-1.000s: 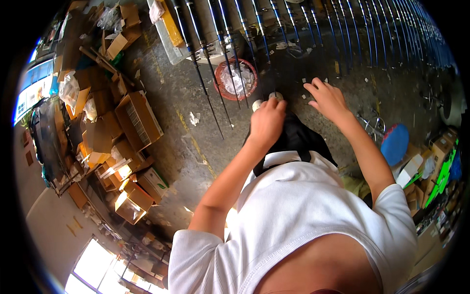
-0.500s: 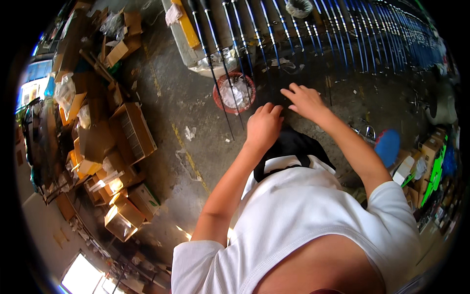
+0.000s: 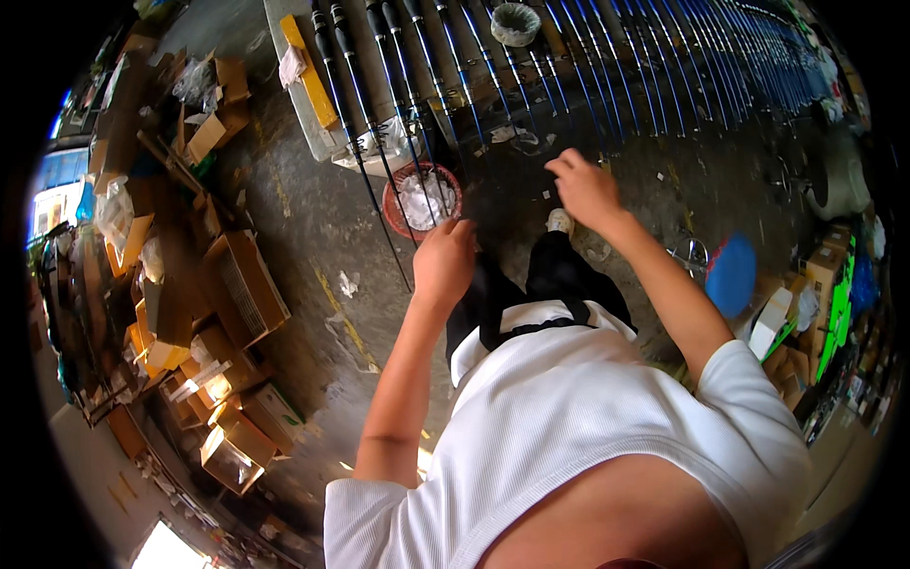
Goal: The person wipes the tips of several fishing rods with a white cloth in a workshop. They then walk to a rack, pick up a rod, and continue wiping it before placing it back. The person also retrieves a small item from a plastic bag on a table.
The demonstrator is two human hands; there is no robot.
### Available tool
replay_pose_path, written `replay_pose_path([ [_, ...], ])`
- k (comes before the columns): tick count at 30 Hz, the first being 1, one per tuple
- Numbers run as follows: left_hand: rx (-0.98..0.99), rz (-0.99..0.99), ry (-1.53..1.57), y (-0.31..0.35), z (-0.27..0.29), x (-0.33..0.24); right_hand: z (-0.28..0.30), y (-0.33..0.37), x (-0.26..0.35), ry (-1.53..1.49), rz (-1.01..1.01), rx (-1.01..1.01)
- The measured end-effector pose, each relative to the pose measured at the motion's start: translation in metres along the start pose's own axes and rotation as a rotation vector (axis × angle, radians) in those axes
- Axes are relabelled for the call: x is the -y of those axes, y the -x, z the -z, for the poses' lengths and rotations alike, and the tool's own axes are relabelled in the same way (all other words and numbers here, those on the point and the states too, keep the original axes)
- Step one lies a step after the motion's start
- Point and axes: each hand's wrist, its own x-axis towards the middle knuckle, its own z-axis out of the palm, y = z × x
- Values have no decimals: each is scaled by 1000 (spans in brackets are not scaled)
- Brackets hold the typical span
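Note:
A long row of blue and black fishing rods lies side by side at the top, thin ends toward me. My left hand is closed just below a red plastic basket, close to the thin end of one rod. What its fingers hold, if anything, cannot be made out. Farther right and a bit higher, my right hand has its thumb and fingers drawn together, over the floor below the rod ends. Anything between those fingertips is too small to see. White crumpled scraps fill the basket.
A yellow bar lies on the pale bench edge at upper left. A clear tub stands among the rods. Cardboard boxes pile up at left. A round blue object and more boxes are at right.
The view has shifted, with the rods and basket now farther left. My left hand has moved left and lower, toward the basket's near side. My right hand's spread fingers have come together.

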Motion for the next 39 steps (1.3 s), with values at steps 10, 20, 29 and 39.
replay_pose_path([
  [10,25,-47,88,-95,-95,-140,46,-30,-129,-91,14,98],
  [20,37,113,-46,-142,-137,-180,44,-51,-170,-116,77,136],
  [29,95,74,-33,-157,-141,-175,39,-37,-191,-209,105,103],
  [39,163,32,-74,-161,-134,-158,49,-42,-211,73,58,91],
])
